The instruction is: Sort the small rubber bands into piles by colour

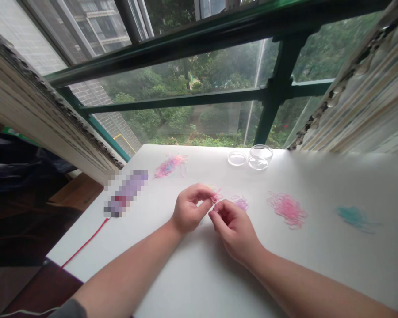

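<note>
The left hand (pixel 189 210) has its grip closed on a few pink bands (pixel 216 198), pinched between the thumb and first finger. They are held up over the white surface (pixel 192 278), near its middle. The right hand (pixel 236 227) is right beside them, with its thumb and finger close together. I can't tell if that grip has caught a band.

The step in hand looks like picking at the little bunch with both hands. The next move seems to call for soft, small pinches, because the bands look thin and mixed up. The left grip should hold on while the right one gets one end.

Just behind the right hand is a purple pile (pixel 241 203). Off to the right are a pink pile (pixel 288 210) and a blue pile (pixel 354 217). A mixed pile (pixel 170 166) sits far back on the left. A clear tub (pixel 260 160) is at the back, beside a round lid (pixel 237 159).
</note>
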A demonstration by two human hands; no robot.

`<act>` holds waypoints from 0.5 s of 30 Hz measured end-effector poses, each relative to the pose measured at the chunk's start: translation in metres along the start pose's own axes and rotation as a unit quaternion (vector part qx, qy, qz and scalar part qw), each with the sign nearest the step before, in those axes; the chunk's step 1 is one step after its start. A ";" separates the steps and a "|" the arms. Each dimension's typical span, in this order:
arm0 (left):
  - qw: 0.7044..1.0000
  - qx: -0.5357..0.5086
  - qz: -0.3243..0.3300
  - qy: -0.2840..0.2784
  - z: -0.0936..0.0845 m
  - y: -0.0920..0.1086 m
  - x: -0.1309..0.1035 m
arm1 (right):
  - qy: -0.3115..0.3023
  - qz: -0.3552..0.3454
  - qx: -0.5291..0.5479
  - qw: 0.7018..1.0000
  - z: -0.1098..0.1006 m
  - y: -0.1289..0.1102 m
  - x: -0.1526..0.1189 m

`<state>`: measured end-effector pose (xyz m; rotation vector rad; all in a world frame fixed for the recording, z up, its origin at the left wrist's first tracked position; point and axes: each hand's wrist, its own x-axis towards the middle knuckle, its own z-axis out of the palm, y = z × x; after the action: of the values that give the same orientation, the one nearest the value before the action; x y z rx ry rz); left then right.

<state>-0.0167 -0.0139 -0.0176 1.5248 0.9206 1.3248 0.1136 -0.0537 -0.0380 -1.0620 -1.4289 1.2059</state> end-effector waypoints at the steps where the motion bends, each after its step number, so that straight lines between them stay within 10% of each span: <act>1: 1.000 0.001 0.002 0.007 0.000 0.000 0.000 | -0.001 -0.001 -0.004 1.000 0.000 -0.001 0.000; 15: 0.999 -0.013 -0.051 0.004 -0.004 -0.002 0.001 | -0.005 0.011 -0.008 1.000 -0.001 -0.001 -0.002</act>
<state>-0.0209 -0.0118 -0.0188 1.4353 0.9697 1.2655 0.1145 -0.0554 -0.0369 -1.0866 -1.4397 1.2189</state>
